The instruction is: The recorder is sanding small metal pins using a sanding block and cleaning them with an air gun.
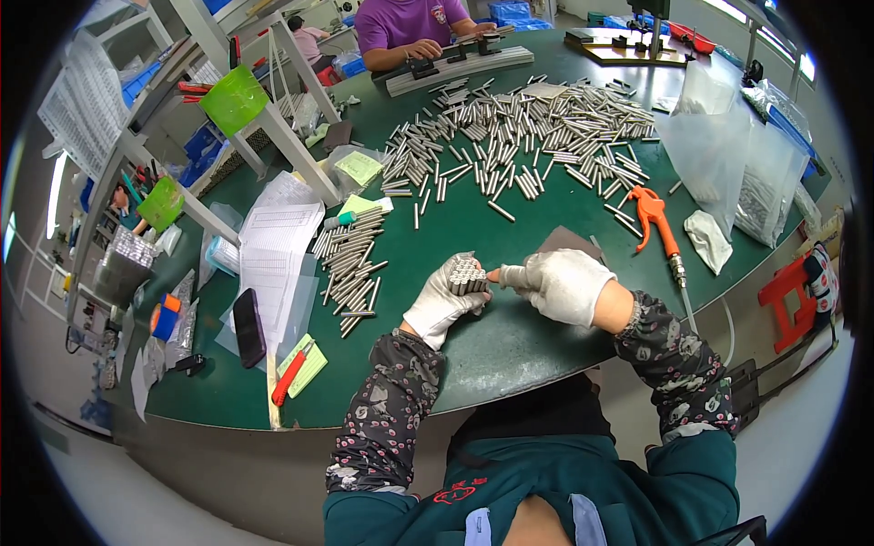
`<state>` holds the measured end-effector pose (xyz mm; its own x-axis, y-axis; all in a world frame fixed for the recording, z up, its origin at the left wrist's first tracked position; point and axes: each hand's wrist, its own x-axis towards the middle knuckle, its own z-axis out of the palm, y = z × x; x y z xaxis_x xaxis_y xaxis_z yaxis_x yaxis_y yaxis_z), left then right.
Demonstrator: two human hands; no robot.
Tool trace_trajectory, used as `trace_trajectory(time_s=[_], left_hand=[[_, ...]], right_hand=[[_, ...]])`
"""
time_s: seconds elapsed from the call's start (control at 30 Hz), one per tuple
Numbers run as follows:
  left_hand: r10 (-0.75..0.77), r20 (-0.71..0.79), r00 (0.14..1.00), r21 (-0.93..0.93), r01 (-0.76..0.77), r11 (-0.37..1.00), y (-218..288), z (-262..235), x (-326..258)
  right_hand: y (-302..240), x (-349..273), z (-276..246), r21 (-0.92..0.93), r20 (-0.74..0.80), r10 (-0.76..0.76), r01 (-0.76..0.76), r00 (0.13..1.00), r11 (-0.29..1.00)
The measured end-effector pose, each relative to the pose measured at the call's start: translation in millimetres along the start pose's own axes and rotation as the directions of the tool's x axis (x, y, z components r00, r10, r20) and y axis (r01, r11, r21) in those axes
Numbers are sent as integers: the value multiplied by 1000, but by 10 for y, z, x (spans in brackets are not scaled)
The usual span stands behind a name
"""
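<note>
My left hand [439,308], in a white glove, is wrapped round a tight bundle of short metal pins [468,277], their round ends facing up. My right hand [566,286] wears a white glove with a bare index fingertip. That finger points at the bundle's right side, close to the pin ends, while the other fingers are curled in. I see nothing in its grip. A large heap of loose metal pins [519,127] covers the far middle of the green table [492,364]. A smaller row of pins [353,264] lies left of my left hand.
An orange air gun [657,223] with a hose and a white cloth [707,242] lie at right, near plastic bags [769,187]. Paper sheets [271,237], a phone [248,328] and a red cutter knife [289,375] lie at left. Across the table, a person [401,36] works at a metal rail [460,69].
</note>
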<state>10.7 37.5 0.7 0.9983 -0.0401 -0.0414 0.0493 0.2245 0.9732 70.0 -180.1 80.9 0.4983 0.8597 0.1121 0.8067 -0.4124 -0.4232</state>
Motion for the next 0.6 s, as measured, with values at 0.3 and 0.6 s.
trace_trajectory(time_s=[0.3, 0.6], left_hand=[[-13, 11, 1000, 23, 13, 1000, 43, 17, -17], [-58, 0, 998, 43, 58, 997, 67, 18, -13]], right_hand=[[92, 23, 14, 85, 36, -11, 8, 999, 996], [144, 14, 62, -12, 2, -64, 64, 998, 998]])
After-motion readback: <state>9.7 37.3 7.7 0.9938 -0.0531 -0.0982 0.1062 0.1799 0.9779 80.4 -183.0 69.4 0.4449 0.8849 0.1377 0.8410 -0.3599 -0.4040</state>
